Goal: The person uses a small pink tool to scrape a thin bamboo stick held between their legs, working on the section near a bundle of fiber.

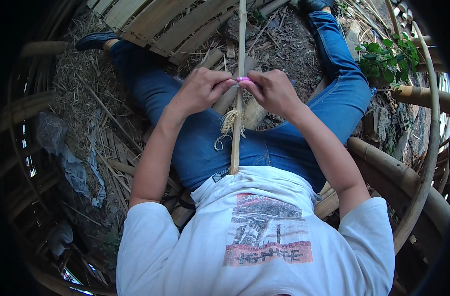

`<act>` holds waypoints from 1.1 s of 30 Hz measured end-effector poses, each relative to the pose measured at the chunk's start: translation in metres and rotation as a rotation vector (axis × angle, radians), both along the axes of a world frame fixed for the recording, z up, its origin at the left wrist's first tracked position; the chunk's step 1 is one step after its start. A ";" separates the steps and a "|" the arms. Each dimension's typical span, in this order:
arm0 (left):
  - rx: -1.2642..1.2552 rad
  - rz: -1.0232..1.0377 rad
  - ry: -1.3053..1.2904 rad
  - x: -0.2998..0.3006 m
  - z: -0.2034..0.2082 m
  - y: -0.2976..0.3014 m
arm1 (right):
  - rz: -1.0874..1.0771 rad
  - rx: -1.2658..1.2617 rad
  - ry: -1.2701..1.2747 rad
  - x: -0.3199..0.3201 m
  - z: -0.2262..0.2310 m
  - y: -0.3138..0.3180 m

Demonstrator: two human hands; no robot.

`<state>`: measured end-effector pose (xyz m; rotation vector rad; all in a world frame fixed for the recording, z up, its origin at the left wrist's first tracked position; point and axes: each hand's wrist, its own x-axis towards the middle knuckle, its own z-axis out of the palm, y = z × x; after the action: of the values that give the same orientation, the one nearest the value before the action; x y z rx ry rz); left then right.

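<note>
A slim pale wooden pole [242, 44] runs from the waist of my jeans up past the top edge of the view. Both hands meet at it above my lap. My left hand [201, 89] is closed in a pinch at the pole's left side; what lies between its fingertips is too small to make out. From the right, my right hand [275, 91] is closed on a small pink piece [243, 79] that lies across the pole. The piece's kind is unclear. Below the hands, a tuft of frayed yellowish strands [229, 122] hangs at the pole.
Wooden slats [161, 19] lie beyond my left leg, over straw-strewn ground [79, 74]. Crumpled plastic sheeting [72, 163] hangs at the left. Thick bamboo poles [397, 170] and a bent rod [434, 98] stand at the right, near a leafy green plant [390, 59].
</note>
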<state>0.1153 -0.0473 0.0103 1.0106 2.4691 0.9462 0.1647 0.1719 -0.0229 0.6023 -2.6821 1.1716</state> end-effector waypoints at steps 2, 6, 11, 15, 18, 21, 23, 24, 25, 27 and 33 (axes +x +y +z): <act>0.040 -0.005 -0.028 0.022 0.002 -0.004 | 0.072 -0.014 -0.101 0.020 -0.002 -0.002; 0.092 0.022 -0.033 0.044 0.004 -0.009 | 0.045 -0.012 -0.076 0.041 0.007 -0.010; 0.096 0.036 -0.124 0.032 0.007 -0.008 | -0.008 -0.051 -0.135 0.036 0.009 -0.010; 0.028 0.084 0.039 -0.013 0.006 0.008 | -0.117 0.036 0.033 -0.009 0.010 -0.001; 0.079 0.128 0.093 -0.060 0.000 0.021 | -0.145 0.104 0.108 -0.062 0.005 0.011; 0.092 0.111 0.202 -0.100 0.000 0.032 | -0.206 0.126 0.210 -0.103 0.004 0.020; 0.109 0.105 0.192 -0.118 -0.003 0.036 | -0.195 0.156 0.302 -0.124 0.000 0.026; 0.127 0.103 0.185 -0.126 -0.004 0.038 | -0.197 0.154 0.295 -0.131 -0.002 0.028; 0.185 0.120 0.122 -0.130 -0.007 0.039 | -0.185 0.133 0.342 -0.136 -0.001 0.028; 0.180 0.112 0.153 -0.131 -0.014 0.036 | -0.195 0.150 0.340 -0.138 -0.003 0.029; 0.059 0.067 0.094 -0.099 -0.004 0.026 | -0.071 0.097 0.154 -0.103 -0.003 0.024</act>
<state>0.0161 -0.0210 0.0063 1.0187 2.5815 1.0201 0.0619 0.1955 -0.0254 0.5804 -2.6181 0.9419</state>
